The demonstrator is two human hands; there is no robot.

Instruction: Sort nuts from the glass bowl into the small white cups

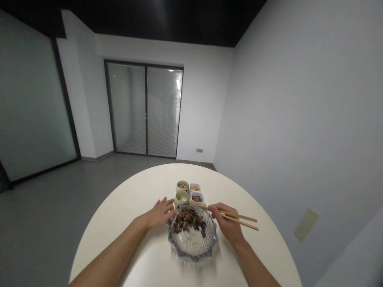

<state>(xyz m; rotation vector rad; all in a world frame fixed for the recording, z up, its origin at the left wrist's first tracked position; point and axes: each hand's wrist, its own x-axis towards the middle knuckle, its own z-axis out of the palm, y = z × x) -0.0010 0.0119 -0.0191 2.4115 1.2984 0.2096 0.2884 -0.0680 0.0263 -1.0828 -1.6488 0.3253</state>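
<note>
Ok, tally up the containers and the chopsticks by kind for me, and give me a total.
Glass bowl: 1
Round cups: 2
White square dishes: 2
Chopsticks: 2
Total: 7

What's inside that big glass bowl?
The glass bowl holds dark brown pieces, perhaps nuts or seeds, gathered mostly toward its far side. Whatever lies beneath them is covered.
</note>
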